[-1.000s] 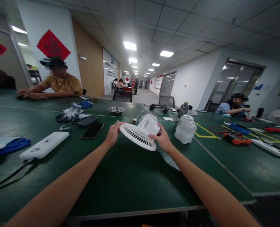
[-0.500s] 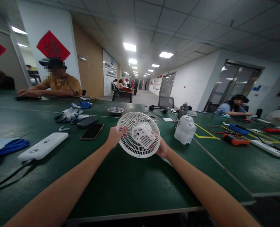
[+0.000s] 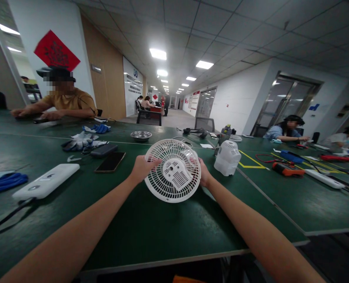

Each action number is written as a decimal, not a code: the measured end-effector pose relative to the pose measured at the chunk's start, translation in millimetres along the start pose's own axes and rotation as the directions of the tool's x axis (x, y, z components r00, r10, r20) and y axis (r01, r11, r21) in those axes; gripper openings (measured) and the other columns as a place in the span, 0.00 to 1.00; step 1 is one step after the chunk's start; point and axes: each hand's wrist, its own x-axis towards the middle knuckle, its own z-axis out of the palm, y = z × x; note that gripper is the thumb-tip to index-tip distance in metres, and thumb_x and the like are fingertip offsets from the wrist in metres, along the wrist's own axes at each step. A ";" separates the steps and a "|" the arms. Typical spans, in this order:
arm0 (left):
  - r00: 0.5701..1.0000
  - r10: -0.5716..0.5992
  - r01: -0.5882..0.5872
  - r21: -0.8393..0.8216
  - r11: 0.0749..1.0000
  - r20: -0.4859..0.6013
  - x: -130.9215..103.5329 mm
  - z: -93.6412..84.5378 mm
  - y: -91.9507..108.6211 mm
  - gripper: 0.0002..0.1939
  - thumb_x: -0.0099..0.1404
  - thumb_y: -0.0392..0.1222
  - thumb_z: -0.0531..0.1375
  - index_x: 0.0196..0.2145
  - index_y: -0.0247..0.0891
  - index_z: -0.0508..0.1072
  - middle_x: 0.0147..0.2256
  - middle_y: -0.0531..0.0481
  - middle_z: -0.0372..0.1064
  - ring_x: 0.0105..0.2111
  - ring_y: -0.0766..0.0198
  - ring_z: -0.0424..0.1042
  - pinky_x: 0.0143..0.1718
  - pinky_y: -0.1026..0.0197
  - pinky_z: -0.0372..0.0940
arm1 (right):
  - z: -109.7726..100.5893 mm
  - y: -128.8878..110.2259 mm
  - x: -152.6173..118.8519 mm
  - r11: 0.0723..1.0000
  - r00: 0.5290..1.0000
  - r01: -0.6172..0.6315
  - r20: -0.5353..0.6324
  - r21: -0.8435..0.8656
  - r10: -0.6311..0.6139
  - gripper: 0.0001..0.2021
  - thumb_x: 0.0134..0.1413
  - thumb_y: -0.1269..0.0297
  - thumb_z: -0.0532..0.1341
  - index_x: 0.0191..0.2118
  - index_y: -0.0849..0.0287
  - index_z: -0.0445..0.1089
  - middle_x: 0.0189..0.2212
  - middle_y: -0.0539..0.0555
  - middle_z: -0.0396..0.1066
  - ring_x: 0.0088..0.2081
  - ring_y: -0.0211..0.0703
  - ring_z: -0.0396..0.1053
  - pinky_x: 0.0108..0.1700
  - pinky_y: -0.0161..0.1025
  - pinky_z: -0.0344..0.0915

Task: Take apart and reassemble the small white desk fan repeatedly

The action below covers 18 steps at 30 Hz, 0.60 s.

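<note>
A round white fan grille, with slotted vents on its central hub, is held tilted above the green table. My left hand grips its left rim, thumb laid over the bars and the other fingers behind. At the right rim my right hand is closed on the edge, its fingers largely hidden behind the grille. To the right of that hand stands a white plastic housing with a vented top.
Left on the green table are a white power bank with a cable, a phone and gloves. A metal bowl sits behind the grille. Rightward lies an orange multimeter. Two co-workers sit across the table.
The grille has tipped slightly and looks a little larger, with both hands still on its rim. The whole view has shifted, so the surroundings appear slightly further left.
</note>
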 end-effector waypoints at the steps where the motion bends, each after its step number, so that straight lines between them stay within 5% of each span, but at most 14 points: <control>1: 1.000 -0.009 0.009 0.006 1.000 -0.001 0.0 0.3 0.0 0.14 0.51 0.48 0.69 0.30 0.34 0.78 0.25 0.47 0.76 0.24 0.57 0.75 0.26 0.56 0.70 | -9.7 -1.6 3.8 0.981 0.991 0.048 -0.112 -0.187 -0.069 0.28 0.50 0.51 0.64 0.55 0.51 0.58 0.41 0.52 0.72 0.40 0.47 0.72 0.47 0.50 0.68; 4: 0.998 -0.067 0.067 -0.007 0.998 0.003 1.3 0.3 -4.0 0.15 0.51 0.49 0.69 0.30 0.33 0.78 0.25 0.46 0.76 0.24 0.55 0.75 0.26 0.55 0.70 | -42.4 -5.4 12.6 0.669 0.926 0.115 -0.165 -0.734 -0.340 0.34 0.44 0.55 0.67 0.58 0.50 0.58 0.45 0.53 0.68 0.45 0.50 0.68 0.53 0.50 0.62; 7: 0.992 -0.130 0.130 -0.020 0.991 -0.003 4.5 -1.7 -12.8 0.15 0.51 0.48 0.69 0.31 0.33 0.78 0.26 0.44 0.77 0.24 0.55 0.76 0.26 0.54 0.71 | -67.0 -1.8 17.6 0.405 0.918 0.032 -0.133 -0.914 -0.373 0.36 0.44 0.58 0.67 0.60 0.51 0.58 0.44 0.56 0.66 0.44 0.50 0.67 0.52 0.48 0.62; 14: 0.982 -0.187 0.186 -0.026 0.982 -0.014 13.0 -8.2 -29.1 0.17 0.48 0.49 0.71 0.30 0.32 0.78 0.26 0.44 0.77 0.24 0.56 0.75 0.27 0.55 0.71 | -76.9 8.1 24.8 0.260 0.935 -0.014 -0.104 -0.965 -0.338 0.32 0.49 0.57 0.64 0.60 0.55 0.57 0.42 0.57 0.64 0.45 0.49 0.65 0.51 0.45 0.60; 16: 0.977 -0.212 0.213 -0.059 0.975 0.008 14.7 -10.4 -32.7 0.18 0.47 0.50 0.71 0.30 0.32 0.78 0.27 0.43 0.77 0.25 0.56 0.76 0.29 0.54 0.72 | -77.4 -1.1 24.4 0.217 0.882 -0.001 -0.103 -0.976 -0.459 0.28 0.52 0.55 0.61 0.58 0.57 0.58 0.46 0.60 0.63 0.50 0.52 0.62 0.55 0.47 0.57; 18: 0.971 -0.237 0.239 -0.064 0.969 0.038 16.0 -13.1 -36.2 0.19 0.47 0.50 0.71 0.31 0.32 0.78 0.28 0.43 0.78 0.27 0.55 0.76 0.31 0.54 0.72 | -81.2 -14.3 22.2 0.179 0.781 -0.032 -0.137 -0.983 -0.610 0.26 0.53 0.55 0.59 0.57 0.58 0.59 0.52 0.62 0.59 0.55 0.55 0.57 0.58 0.50 0.53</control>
